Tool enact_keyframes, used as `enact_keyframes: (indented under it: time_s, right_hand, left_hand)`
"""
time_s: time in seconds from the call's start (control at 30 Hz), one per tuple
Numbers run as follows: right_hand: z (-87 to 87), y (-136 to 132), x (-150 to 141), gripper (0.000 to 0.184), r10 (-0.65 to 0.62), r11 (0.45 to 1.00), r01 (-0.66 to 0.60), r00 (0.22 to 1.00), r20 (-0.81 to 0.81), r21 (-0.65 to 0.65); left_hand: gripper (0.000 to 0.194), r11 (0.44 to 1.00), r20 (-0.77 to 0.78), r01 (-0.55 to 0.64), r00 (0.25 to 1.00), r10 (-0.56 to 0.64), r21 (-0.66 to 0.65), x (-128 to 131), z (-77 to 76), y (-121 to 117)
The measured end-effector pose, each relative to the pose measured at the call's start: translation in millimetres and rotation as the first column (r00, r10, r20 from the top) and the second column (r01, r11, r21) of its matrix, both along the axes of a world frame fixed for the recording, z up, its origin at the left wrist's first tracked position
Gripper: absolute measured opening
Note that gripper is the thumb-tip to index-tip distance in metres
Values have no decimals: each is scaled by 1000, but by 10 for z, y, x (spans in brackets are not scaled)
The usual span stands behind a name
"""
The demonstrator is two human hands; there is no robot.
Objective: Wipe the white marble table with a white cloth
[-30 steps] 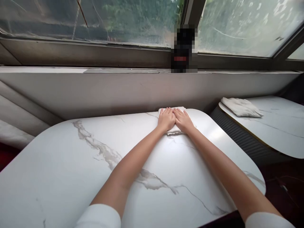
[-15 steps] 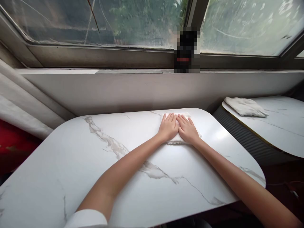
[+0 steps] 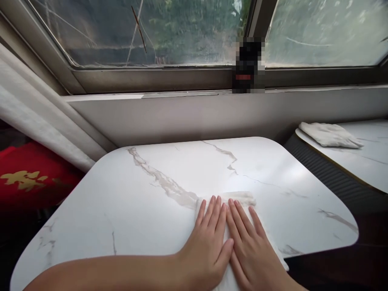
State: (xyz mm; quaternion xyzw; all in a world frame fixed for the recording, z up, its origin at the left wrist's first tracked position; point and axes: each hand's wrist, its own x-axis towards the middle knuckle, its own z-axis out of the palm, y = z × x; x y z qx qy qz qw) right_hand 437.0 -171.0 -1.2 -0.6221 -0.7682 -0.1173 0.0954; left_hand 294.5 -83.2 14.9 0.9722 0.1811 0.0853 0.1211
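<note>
Both of my hands lie flat, side by side, on a white cloth (image 3: 242, 199) spread on a white marble table (image 3: 151, 202). My left hand (image 3: 209, 242) presses the cloth's left half with its fingers stretched out. My right hand (image 3: 250, 246) touches it thumb to thumb and covers the cloth's right half, fingers also flat. The cloth sits near the table's front edge, most of it hidden under my palms.
A second white cloth (image 3: 329, 134) lies on a neighbouring marble table (image 3: 363, 161) at the right. A grey sill and window (image 3: 182, 32) run along the back, with a dark object (image 3: 247, 64) on the sill. A red cushion (image 3: 27, 178) sits at the left.
My two hands have dragged the cloth from the table's far edge back towards me, to near the front edge. The view has shifted right and down.
</note>
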Motion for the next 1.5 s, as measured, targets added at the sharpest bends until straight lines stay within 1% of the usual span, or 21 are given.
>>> enact_keyframes:
  time_s: [0.07,0.13,0.27,0.37,0.47,0.57,0.63,0.73,0.83,0.93,1.0,1.07,1.13,1.2,1.33,1.43,1.5]
  right_hand:
    - [11,178,18,71,-7,1000,7,1000,-4,-27]
    - [15,454,74,65,-33,997,32,999,-19,-65]
    - [20,1190,241,58,-67,991,58,995,-75,-118]
    - [24,1768,364,56,-74,989,59,990,-118,-132]
    - [13,2262,454,55,-85,990,67,986,-141,-127]
    - [-18,2614,507,54,-133,987,117,980,-150,-107]
    - [-39,2756,529,53,-167,983,154,974,-153,-96]
    - [-56,2842,553,53,-177,983,165,972,-156,-86]
    - [-43,2824,560,53,-160,986,150,976,-151,-74]
    - [-24,2727,525,53,-165,984,154,977,-134,-87]
    - [-29,2597,467,54,-180,981,168,976,-120,-99]
    - [-54,2393,374,55,-187,980,176,975,-117,-94]
    - [-90,2111,248,58,-175,984,167,975,-135,-68]
    - [-121,1772,91,61,-140,990,135,976,-164,-42]
    - [-118,1063,-255,68,-24,997,5,966,-258,-74]
    - [-70,650,-467,76,44,986,-106,910,-413,-129]
    - [-35,483,-560,83,90,960,-213,849,-521,-181]
  left_hand:
    - [55,998,-12,-63,998,63,-30,55,-32,123]
    - [54,986,-15,-161,987,160,-45,167,-86,334]
    - [52,933,45,-360,932,360,-15,420,-181,945]
    - [50,897,74,-441,896,438,27,572,-206,1456]
    - [49,873,64,-482,876,478,75,697,-200,1929]
    - [50,873,45,-471,882,470,122,801,-190,2305]
    - [50,873,39,-466,884,465,142,854,-190,2469]
    - [49,867,43,-472,881,472,161,898,-201,2569]
    - [49,864,54,-475,880,473,167,904,-211,2543]
    - [49,862,41,-480,876,480,164,877,-208,2452]
    - [49,870,23,-462,885,465,170,824,-202,2347]
    - [49,892,9,-418,906,423,174,725,-199,2176]
    - [49,915,6,-366,929,371,171,574,-197,1922]
    - [50,931,6,-328,944,331,161,376,-192,1598]
    - [50,942,-6,-305,951,309,137,-91,-150,902]
    - [51,954,-37,-272,960,278,124,-431,-91,497]
    - [52,960,-63,-255,963,264,117,-624,-52,314]
